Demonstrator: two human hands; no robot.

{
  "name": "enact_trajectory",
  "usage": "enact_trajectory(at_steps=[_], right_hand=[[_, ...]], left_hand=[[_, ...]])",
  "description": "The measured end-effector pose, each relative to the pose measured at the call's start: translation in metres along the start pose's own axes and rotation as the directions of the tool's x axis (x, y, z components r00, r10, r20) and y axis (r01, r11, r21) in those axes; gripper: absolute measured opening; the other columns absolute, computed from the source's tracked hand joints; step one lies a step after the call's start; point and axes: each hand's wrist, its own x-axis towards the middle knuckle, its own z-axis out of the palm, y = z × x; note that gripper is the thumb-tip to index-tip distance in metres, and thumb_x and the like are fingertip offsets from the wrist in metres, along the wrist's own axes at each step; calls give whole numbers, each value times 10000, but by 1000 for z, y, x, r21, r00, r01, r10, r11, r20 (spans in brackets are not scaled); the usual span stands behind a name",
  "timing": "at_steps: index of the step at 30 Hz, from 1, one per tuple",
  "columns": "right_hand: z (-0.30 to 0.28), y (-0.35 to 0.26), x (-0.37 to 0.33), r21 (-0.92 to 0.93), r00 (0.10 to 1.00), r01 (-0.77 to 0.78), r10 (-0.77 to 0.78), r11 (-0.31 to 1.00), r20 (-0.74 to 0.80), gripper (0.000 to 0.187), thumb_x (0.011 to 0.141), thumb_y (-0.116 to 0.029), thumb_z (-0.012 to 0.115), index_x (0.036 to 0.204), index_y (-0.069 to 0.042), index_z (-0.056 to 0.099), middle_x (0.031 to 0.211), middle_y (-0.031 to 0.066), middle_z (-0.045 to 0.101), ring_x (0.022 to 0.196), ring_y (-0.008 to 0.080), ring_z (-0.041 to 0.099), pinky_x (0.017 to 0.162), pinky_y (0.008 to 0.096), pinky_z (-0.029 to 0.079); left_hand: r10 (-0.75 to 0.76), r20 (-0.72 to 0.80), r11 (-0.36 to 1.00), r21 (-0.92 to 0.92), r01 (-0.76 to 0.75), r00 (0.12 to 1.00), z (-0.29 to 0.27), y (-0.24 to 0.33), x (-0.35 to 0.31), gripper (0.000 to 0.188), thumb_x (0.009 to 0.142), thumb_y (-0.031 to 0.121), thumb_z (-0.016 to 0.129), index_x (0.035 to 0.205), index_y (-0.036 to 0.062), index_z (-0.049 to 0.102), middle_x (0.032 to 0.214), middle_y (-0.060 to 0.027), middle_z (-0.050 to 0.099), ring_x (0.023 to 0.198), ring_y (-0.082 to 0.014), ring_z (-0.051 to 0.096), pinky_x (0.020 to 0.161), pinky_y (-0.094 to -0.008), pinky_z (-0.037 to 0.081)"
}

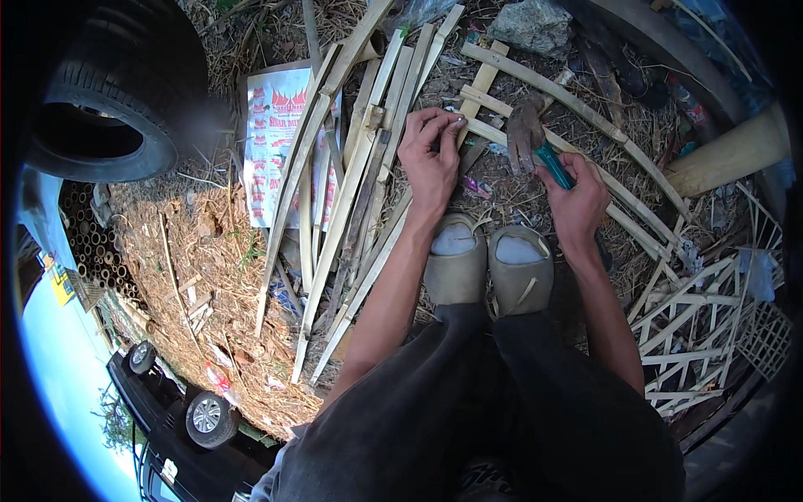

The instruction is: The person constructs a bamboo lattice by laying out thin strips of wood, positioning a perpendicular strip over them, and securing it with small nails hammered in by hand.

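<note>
My right hand (577, 197) is closed round the teal handle of a hammer (554, 163). Its broad, rusty brown head is slightly blurred and hangs over the bamboo strips. To its left, my left hand (431, 155) pinches something tiny between thumb and fingertips, too small to name. Those fingertips are beside a bamboo crosspiece (483, 79) that meets several long, split bamboo strips (569, 99) curving away to the right. Both hands are just beyond my shoes (523, 284).
Loose bamboo strips (335, 217) lie in a pile at the left, partly over a printed sheet (272, 109). A tyre (109, 151) stands far left, a rock (531, 28) at the back. At the right are a thick bamboo pole (732, 159) and a bamboo lattice (690, 335).
</note>
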Motion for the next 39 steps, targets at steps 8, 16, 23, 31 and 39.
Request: enact_trajectory(at_steps=[8,16,23,31,39], right_hand=[[-3,-7,3,-8,1000,-15,15,1000,-7,390,706,-309,943,925,-63,732,786,106,685,697,279,674,620,429,505],[-5,-11,-1,-50,994,-96,98,994,47,415,695,-321,943,949,-69,734,795,110,712,750,304,702,685,434,527],[-10,-6,-7,-34,997,-35,38,999,62,403,698,-275,935,965,-57,726,856,121,725,809,315,716,722,436,537],[-11,-5,5,-19,994,56,-54,998,93,332,741,-224,909,956,-58,718,846,117,712,782,318,698,691,443,523],[-8,-2,-14,33,1000,24,-24,999,8,321,725,-216,920,934,-61,732,827,94,710,750,272,699,663,419,523]], left_hand=[[4,19,1000,-10,-4,1000,1,4,3,118,861,-44,749,972,-6,757,981,-118,700,862,-214,689,768,-316,543],[66,33,998,22,-67,997,-1,2,2,117,868,-44,734,975,-4,763,983,-124,692,870,-240,693,774,-330,550],[75,34,997,-4,-75,997,4,2,-3,125,871,-54,728,987,-16,756,1003,-137,690,872,-252,697,769,-338,560],[102,23,994,34,-103,994,-1,-2,-4,136,856,-64,731,981,-14,746,986,-135,688,860,-262,694,756,-352,555],[87,51,996,26,-88,995,-5,4,-13,139,858,-68,729,988,-19,729,1007,-138,682,870,-271,689,772,-352,554]])
